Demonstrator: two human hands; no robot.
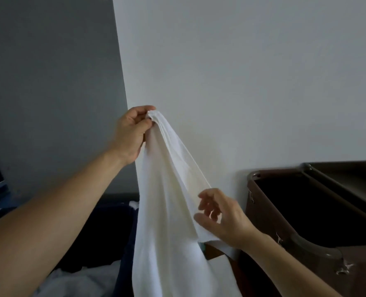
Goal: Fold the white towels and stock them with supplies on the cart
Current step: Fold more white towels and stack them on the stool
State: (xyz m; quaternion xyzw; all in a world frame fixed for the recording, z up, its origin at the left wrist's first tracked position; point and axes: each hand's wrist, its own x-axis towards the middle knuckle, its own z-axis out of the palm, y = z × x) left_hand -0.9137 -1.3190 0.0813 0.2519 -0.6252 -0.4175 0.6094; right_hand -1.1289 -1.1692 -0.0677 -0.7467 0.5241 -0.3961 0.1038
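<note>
Folding is just starting: the left hand [132,133] pinches the white towel [169,200] by a corner mid-frame, cloth hanging. The right hand [222,217], fingers loose (no grip yet), should catch its lower-right edge next.

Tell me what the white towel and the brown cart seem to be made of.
The white towel: soft woven cloth, likely cotton, matte; it bunches where the left hand pinches it and hangs in limp folds. The brown cart: probably moulded plastic, smooth with a slight sheen; its rim has rounded corners and scuffed pale marks.
</note>
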